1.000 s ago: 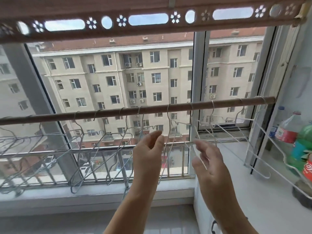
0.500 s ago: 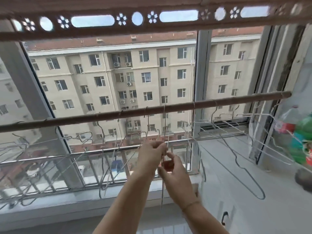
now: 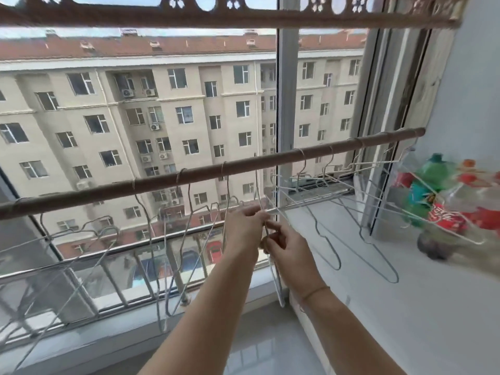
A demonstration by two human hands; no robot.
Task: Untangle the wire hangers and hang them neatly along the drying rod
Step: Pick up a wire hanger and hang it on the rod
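— What are the hands doing?

— The left hand (image 3: 244,228) has its fingers pinched shut on a wire hanger (image 3: 276,269) that hangs edge-on from the drying rod (image 3: 189,177) above them. The right hand (image 3: 288,249), just beside, curls closed around the same wire lower down.

— And the others?

— More hangers (image 3: 178,239) dangle off the rod to the left of the fingers, some splay to the right over the white sill (image 3: 405,307). Bottles (image 3: 443,201) stand far right; flats show through the window.

hangers (image 3: 189,239) under rod (image 3: 205,173), bottles (image 3: 443,196) right
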